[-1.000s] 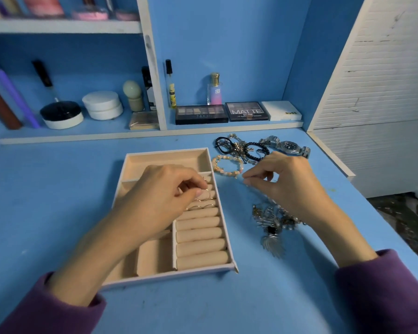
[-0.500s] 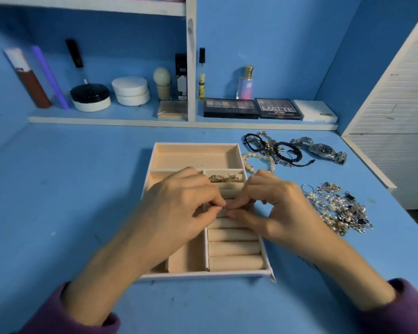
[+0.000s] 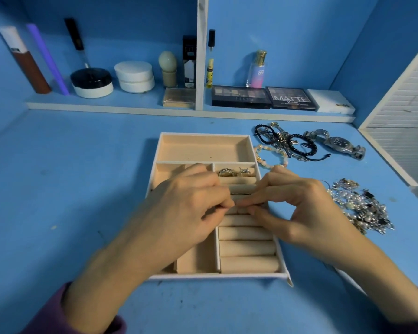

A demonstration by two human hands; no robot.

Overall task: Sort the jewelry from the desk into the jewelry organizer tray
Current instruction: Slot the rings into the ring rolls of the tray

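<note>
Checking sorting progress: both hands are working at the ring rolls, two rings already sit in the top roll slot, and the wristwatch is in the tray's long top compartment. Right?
Not quite. In the head view the wristwatch lies on the desk, right of the tray, whose long top compartment holds no watch. The rest stands.

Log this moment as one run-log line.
phase: seating ring in roll slots | left hand: pinching | right hand: pinching | organizer tray: two rings seated | desk: bracelets, watch unsorted

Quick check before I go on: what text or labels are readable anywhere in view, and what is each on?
"MATTE": on the palette on the shelf; the small line beneath is too blurred.
"SB": on the pink bottle.
Faint lettering on the long palette: unreadable.
Print on the black box and yellow tube: too small.
Tray and jewelry: no text.
</note>
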